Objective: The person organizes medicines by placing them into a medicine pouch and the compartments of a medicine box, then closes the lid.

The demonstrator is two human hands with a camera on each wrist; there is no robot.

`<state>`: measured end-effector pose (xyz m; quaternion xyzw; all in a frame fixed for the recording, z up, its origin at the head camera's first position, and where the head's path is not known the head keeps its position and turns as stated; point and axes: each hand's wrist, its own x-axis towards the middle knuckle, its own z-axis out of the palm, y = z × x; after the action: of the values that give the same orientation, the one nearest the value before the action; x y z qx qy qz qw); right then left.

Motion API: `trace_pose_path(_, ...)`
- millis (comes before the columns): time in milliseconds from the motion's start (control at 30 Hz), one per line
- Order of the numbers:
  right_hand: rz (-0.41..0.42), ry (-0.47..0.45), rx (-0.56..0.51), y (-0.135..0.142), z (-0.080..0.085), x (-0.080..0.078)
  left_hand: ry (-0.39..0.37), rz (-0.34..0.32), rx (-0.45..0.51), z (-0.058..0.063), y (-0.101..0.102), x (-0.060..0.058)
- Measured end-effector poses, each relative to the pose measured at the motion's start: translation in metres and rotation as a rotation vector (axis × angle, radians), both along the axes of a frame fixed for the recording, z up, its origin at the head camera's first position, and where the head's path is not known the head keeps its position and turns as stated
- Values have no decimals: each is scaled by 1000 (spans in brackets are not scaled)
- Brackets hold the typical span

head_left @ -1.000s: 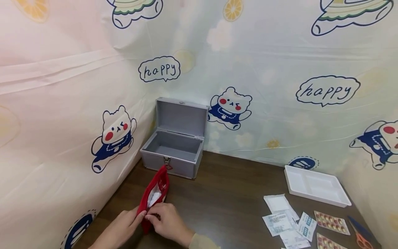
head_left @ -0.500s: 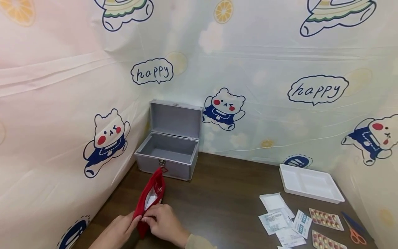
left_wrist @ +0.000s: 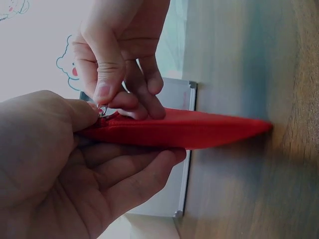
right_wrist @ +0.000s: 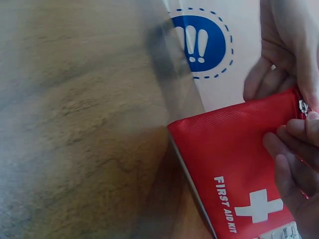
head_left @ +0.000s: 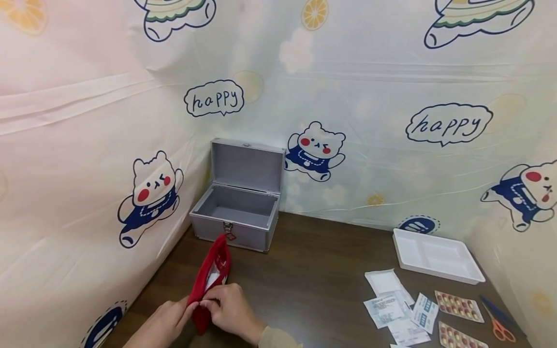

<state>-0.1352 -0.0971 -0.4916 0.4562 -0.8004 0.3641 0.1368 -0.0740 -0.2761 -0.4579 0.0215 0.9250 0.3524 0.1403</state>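
Note:
A red first aid pouch [right_wrist: 229, 144] with a white cross stands on edge in both hands, its top unzipped. White contents [head_left: 212, 279] show through the opening in the head view. My left hand [head_left: 163, 319] grips the pouch's near end, thumb by the zip and fingers along its side. With thumb and finger, my right hand [head_left: 235, 309] pinches the metal zip pull [left_wrist: 103, 110] at that same end. Its other fingers lie against the pouch's printed side. Just beyond the pouch is a grey metal case [head_left: 237, 217] with its lid raised.
To the right lie white paper packets [head_left: 385, 309], two capsule blister packs [head_left: 459, 307] and orange-handled scissors [head_left: 502, 331]. Behind them sits a white divided tray [head_left: 439, 256]. Printed cloth walls [head_left: 370, 159] bound the brown table [head_left: 317, 270] at the left, back and right.
The head view has shifted a little, so the whole scene sits further left than a second ago. Both hands keep their hold on the pouch and zip pull, with hardly any movement.

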Motion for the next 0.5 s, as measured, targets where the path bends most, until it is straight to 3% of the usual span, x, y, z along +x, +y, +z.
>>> trace_pose_path(133, -11, -14, -5, 0, 2, -1, 25, -9, -18, 1, 0, 0)
trace_pose_path(300, -23, -6, -11, 0, 2, -1, 79, -66, -32, 1, -2, 0)
trace_pose_path(500, -51, 33, -29, -1, -1, -4, 86, -104, -32, 0, -4, -1)
